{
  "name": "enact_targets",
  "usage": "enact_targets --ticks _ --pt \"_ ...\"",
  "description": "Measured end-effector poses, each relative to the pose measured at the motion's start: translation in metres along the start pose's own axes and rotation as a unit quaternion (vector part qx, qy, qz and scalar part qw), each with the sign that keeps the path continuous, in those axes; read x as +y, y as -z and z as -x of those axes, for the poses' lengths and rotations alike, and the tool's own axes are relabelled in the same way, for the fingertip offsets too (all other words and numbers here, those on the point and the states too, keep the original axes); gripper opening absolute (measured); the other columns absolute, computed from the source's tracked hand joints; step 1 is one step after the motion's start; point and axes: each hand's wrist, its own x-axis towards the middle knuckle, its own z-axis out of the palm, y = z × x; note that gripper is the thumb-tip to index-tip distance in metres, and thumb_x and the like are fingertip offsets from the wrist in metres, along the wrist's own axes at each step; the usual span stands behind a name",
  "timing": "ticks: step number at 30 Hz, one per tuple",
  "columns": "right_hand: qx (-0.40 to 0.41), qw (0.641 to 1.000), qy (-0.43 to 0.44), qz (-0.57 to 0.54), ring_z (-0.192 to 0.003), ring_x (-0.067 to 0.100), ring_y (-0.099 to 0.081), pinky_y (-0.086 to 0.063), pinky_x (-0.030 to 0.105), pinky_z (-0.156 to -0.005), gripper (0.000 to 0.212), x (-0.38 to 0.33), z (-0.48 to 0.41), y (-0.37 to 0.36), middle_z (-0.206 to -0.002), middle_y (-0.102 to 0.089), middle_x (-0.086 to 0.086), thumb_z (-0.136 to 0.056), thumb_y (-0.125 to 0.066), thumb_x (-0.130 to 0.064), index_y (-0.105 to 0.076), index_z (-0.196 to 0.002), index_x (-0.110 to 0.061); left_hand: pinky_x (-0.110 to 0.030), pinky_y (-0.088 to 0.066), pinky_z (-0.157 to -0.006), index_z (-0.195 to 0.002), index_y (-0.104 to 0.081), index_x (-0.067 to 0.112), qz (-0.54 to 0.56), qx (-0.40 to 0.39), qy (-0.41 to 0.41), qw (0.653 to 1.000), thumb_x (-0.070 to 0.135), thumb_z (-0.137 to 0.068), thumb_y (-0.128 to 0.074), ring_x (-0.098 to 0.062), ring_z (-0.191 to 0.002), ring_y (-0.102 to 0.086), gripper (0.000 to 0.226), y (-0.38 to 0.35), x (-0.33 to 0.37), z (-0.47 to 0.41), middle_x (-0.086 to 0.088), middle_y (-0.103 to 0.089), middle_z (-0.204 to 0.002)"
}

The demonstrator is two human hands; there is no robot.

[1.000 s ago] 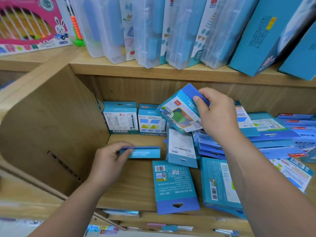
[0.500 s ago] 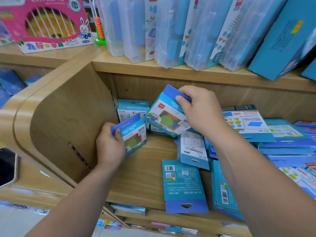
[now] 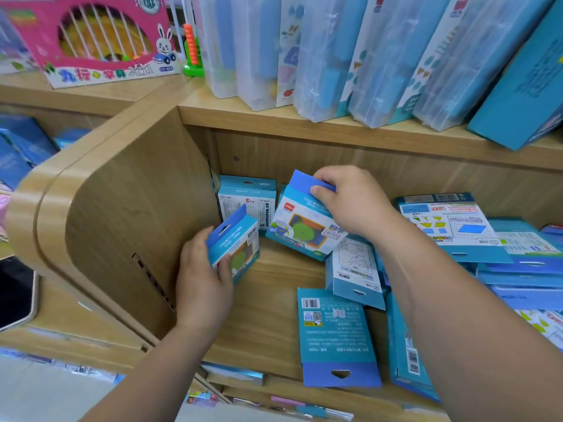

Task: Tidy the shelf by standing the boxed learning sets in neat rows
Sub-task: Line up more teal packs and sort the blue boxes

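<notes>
The left box [image 3: 234, 248] and right box [image 3: 304, 226] are tilted at the left back of the shelf [image 3: 268, 300] — light, stiff card, we think. Our left hand [image 3: 202, 278] wraps its grip round one's sides; our right hand [image 3: 350, 199] pinches the other's blue flap — flaps may bend.

Shelf [image 3: 268, 306]: light wood grain. Small box [image 3: 234, 246] and tilted box [image 3: 304, 233]: teal and white, royal-blue hang tabs, green disc on orange printed in front; red logo patch on the latter. Face-down box [image 3: 332, 336]: teal back, black barcode, blue tab. Toy carton [image 3: 100, 41]: pink, white rabbit motif. Abacus [image 3: 192, 50]: orange beads, green base.
</notes>
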Motion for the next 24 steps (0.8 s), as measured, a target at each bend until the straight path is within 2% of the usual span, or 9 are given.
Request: enact_targets --ticks 4,7,11,13,15,18,20,22,24 --pt "-0.095 0.994 0.045 0.01 -0.08 0.02 -0.06 -0.052 0.039 -0.072 0.015 -0.005 0.0 -0.018 -0.079 -0.065 -0.005 -0.096 -0.061 -0.03 -0.064 -0.081 -0.027 -0.03 -0.046 -0.098 -0.147 -0.036 0.022 0.009 -0.009 0.004 1.0 0.01 -0.098 -0.053 -0.007 -0.12 -0.045 0.053 0.001 0.002 0.002 0.002 -0.038 -0.14" --pt "-0.119 0.989 0.075 0.039 -0.082 0.02 -0.055 -0.051 0.037 -0.074 0.013 -0.015 0.0 -0.037 -0.077 -0.058 -0.008 -0.096 -0.061 -0.031 -0.065 -0.085 -0.029 -0.027 -0.043 -0.097 -0.146 -0.039 0.02 0.007 -0.011 -0.018 1.0 0.006 -0.097 -0.051 -0.008 -0.118 -0.045 0.052 -0.001 0.004 -0.005 -0.001 -0.039 -0.138" --pt "-0.107 0.988 0.084 0.07 -0.087 0.024 -0.057 -0.051 0.036 -0.073 0.015 -0.022 0.004 -0.062 -0.088 -0.067 -0.003 -0.097 -0.058 -0.036 -0.069 -0.096 -0.025 -0.028 -0.046 -0.099 -0.145 -0.04 0.02 0.012 -0.037 -0.055 0.998 -0.001 -0.097 -0.049 0.008 -0.111 -0.036 0.054 -0.003 0.004 -0.013 -0.001 -0.035 -0.141" --pt "-0.092 0.991 0.078 0.064 -0.092 0.023 -0.059 -0.052 0.036 -0.075 0.015 -0.024 0.005 -0.069 -0.095 -0.071 -0.004 -0.096 -0.06 -0.037 -0.072 -0.1 -0.028 -0.039 -0.046 -0.106 -0.148 -0.036 0.021 0.007 -0.05 -0.052 0.997 0.003 -0.098 -0.048 0.003 -0.125 -0.032 0.055 -0.003 0.004 -0.012 0.001 -0.027 -0.15" --pt "-0.084 0.99 0.082 0.077 -0.096 0.022 -0.059 -0.051 0.036 -0.077 0.013 -0.022 0.007 -0.07 -0.098 -0.071 -0.005 -0.093 -0.064 -0.039 -0.07 -0.102 -0.03 -0.045 -0.04 -0.111 -0.15 -0.034 0.021 -0.021 -0.055 -0.064 0.996 0.009 -0.098 -0.049 -0.013 -0.143 -0.024 0.055 -0.002 0.006 -0.007 0.0 -0.016 -0.16" --pt "-0.076 0.99 0.08 0.093 -0.106 0.022 -0.057 -0.05 0.037 -0.083 0.023 -0.013 0.018 -0.059 -0.107 -0.068 -0.004 -0.09 -0.067 -0.04 -0.065 -0.111 -0.029 -0.05 -0.028 -0.118 -0.15 -0.034 0.021 -0.087 -0.052 -0.108 0.989 0.015 -0.095 -0.056 -0.025 -0.15 -0.012 0.06 0.001 0.01 0.002 -0.005 -0.01 -0.164" --pt "-0.057 0.993 0.066 0.085 -0.112 0.02 -0.057 -0.05 0.036 -0.088 0.034 -0.001 0.029 -0.043 -0.116 -0.067 -0.004 -0.09 -0.068 -0.041 -0.063 -0.121 -0.028 -0.053 -0.017 -0.121 -0.149 -0.035 0.021 -0.126 -0.047 -0.139 0.981 0.02 -0.092 -0.062 -0.026 -0.152 -0.006 0.063 0.001 0.014 0.004 -0.007 -0.012 -0.164" --pt "-0.034 0.994 0.051 0.092 -0.11 0.018 -0.058 -0.05 0.036 -0.087 0.036 0.013 0.042 -0.024 -0.114 -0.067 -0.005 -0.09 -0.068 -0.043 -0.064 -0.121 -0.027 -0.052 -0.009 -0.122 -0.146 -0.04 0.021 -0.144 -0.038 -0.173 0.974 0.026 -0.09 -0.064 -0.029 -0.152 -0.008 0.061 0.0 0.021 0.005 -0.009 -0.021 -0.162" --pt "-0.031 0.993 0.032 0.111 -0.103 0.018 -0.06 -0.051 0.038 -0.083 0.032 0.026 0.057 -0.008 -0.107 -0.067 -0.006 -0.089 -0.068 -0.044 -0.067 -0.116 -0.027 -0.051 -0.016 -0.12 -0.139 -0.05 0.019 -0.14 -0.03 -0.222 0.964 0.031 -0.089 -0.062 -0.032 -0.149 -0.02 0.053 -0.004 0.03 0.009 -0.01 -0.035 -0.155"
